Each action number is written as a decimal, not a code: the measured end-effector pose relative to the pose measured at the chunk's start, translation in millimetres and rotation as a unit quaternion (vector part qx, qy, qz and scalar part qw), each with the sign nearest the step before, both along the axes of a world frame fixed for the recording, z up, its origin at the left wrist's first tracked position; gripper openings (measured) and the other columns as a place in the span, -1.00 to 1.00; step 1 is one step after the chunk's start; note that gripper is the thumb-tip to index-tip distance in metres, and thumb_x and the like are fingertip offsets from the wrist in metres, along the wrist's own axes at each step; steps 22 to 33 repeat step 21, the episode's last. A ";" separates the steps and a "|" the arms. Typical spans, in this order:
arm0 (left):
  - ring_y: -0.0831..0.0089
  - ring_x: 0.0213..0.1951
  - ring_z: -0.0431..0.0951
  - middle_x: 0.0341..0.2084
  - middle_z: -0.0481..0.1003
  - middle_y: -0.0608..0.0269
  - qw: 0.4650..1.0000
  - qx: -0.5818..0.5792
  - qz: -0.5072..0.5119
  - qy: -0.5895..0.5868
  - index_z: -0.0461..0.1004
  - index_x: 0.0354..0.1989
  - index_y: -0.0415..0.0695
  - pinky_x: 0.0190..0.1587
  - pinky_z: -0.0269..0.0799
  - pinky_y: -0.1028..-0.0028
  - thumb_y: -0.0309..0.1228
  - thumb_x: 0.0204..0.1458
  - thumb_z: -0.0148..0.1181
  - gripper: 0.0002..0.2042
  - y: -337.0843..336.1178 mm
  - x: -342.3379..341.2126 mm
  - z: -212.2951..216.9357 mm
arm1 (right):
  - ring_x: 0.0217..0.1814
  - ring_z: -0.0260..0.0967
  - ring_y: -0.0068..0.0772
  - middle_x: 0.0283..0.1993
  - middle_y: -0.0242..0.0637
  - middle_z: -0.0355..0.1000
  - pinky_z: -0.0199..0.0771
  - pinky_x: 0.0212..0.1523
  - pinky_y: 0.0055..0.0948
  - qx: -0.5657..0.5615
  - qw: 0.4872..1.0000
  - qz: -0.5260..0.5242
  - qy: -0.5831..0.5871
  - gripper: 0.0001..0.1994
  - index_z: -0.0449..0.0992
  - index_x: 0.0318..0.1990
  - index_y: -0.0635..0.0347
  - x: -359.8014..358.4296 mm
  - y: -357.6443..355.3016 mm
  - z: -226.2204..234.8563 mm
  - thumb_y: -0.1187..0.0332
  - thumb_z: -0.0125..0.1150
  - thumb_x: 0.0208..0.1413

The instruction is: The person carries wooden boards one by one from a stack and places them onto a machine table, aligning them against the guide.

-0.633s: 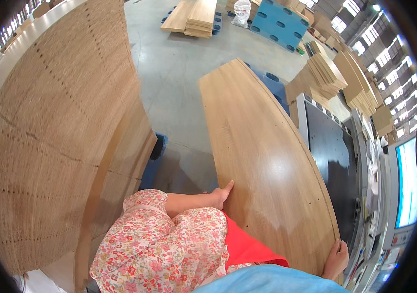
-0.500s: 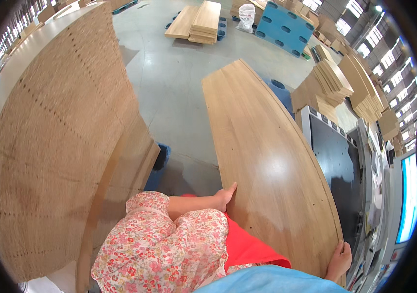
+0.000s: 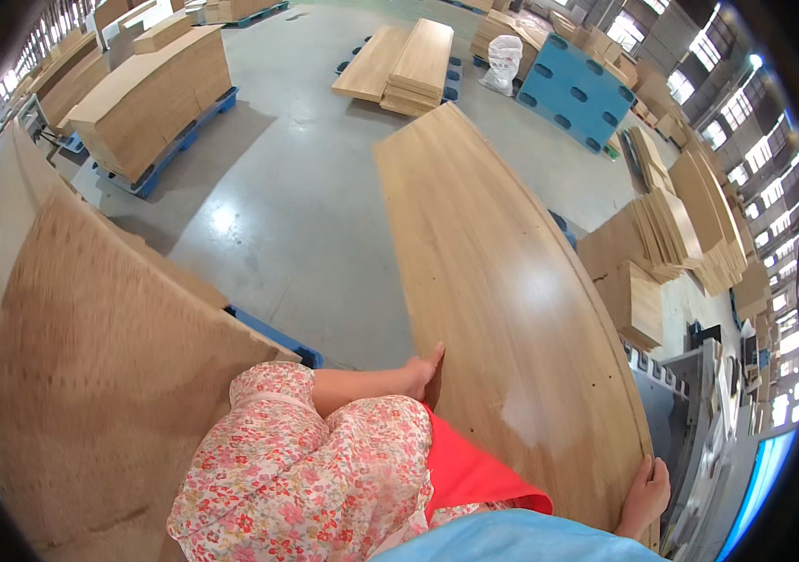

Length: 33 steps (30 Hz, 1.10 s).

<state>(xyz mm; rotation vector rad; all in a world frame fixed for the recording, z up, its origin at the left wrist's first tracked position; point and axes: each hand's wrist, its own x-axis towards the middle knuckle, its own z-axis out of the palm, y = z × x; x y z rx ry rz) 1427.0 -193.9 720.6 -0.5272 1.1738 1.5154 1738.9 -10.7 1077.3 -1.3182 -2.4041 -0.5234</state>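
Observation:
A long wood-grain board stretches out in front of me, its broad face up, with a few small holes and a groove along its right edge. My left hand grips its left edge, thumb resting on the top face and the other fingers hidden beneath. On the opposite edge, close to my body, my right hand is closed round the board. A flowered sleeve covers my left upper arm.
At left stands a large stack of boards beside a blue pallet. Farther off are another loaded stack, stacked planks, a blue upright pallet and a white sack. A grey machine and a screen are on the right.
My view has turned left and moved along, and the left stack sits lower in it. The board has come along in both hands, now away from the machine's dark top.

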 end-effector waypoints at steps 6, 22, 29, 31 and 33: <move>0.13 0.09 0.34 0.07 0.34 0.00 0.999 -0.024 0.025 -0.007 0.15 0.18 -0.31 0.03 0.30 0.08 0.22 -0.01 0.05 -0.17 2.3 -102.1 66.1 | -0.32 0.34 -0.01 -0.35 -0.12 0.43 0.31 -0.28 -0.19 -0.016 0.999 0.036 -0.016 -0.70 0.47 -0.21 0.32 -118.4 14.5 16.7 0.20 0.05 0.16; 0.14 0.22 0.20 0.21 0.22 0.11 0.958 0.208 0.195 -0.008 0.11 0.28 -0.02 0.19 0.12 -0.06 0.19 0.03 0.00 -0.27 41.0 -336.8 63.9 | -0.15 0.38 0.04 -0.20 -0.04 0.45 0.34 -0.16 -0.15 -0.019 0.984 0.173 -0.029 -0.67 0.49 -0.17 0.25 -435.8 141.4 18.2 0.14 0.07 0.14; 0.14 0.22 0.20 0.21 0.22 0.11 0.958 0.208 0.195 -0.008 0.11 0.28 -0.02 0.19 0.12 -0.06 0.19 0.03 0.00 -0.27 41.0 -336.8 63.9 | -0.15 0.38 0.04 -0.20 -0.04 0.45 0.34 -0.16 -0.15 -0.019 0.984 0.173 -0.029 -0.67 0.49 -0.17 0.25 -435.8 141.4 18.2 0.14 0.07 0.14; 0.14 0.22 0.20 0.21 0.22 0.11 0.958 0.208 0.195 -0.008 0.11 0.28 -0.02 0.19 0.12 -0.06 0.19 0.03 0.00 -0.27 41.0 -336.8 63.9 | -0.15 0.38 0.04 -0.20 -0.04 0.45 0.34 -0.16 -0.15 -0.019 0.984 0.173 -0.029 -0.67 0.49 -0.17 0.25 -435.8 141.4 18.2 0.14 0.07 0.14; 0.14 0.22 0.20 0.21 0.22 0.11 0.958 0.208 0.195 -0.008 0.11 0.28 -0.02 0.19 0.12 -0.06 0.19 0.03 0.00 -0.27 41.0 -336.8 63.9 | -0.15 0.38 0.04 -0.20 -0.04 0.45 0.34 -0.16 -0.15 -0.019 0.984 0.173 -0.029 -0.67 0.49 -0.17 0.25 -435.8 141.4 18.2 0.14 0.07 0.14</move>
